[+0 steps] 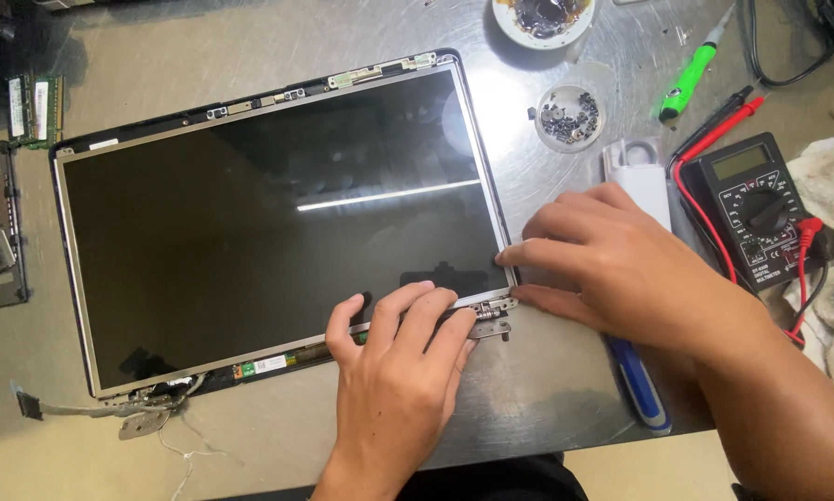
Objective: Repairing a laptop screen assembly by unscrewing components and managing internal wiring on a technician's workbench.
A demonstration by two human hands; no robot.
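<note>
Plainly, the panel (278,232), a bare laptop screen in its lid frame, lies flat and face up on the metal table (547,390), its lower right corner nearest the person. The left hand (394,371) rests on the bottom edge, fingers spread and pressing down beside the right hinge (491,320). The right hand (621,264) sits at the right edge, fingers close together, thumb and fingertips touching the thin side rail just above that corner; whether they pinch it cannot be told. The panel looks light, thin and stiff but brittle: its glossy face would mark or crack under point pressure or twisting, so the metal side rails and corners seem the safest places to hold, lifted evenly with both hands. A cable (83,406) trails from the lower left hinge and could snag. Near the right hand lie a cup of screws (568,116), a multimeter (756,209), a green screwdriver (688,79) and a blue-handled tool (641,390).
</note>
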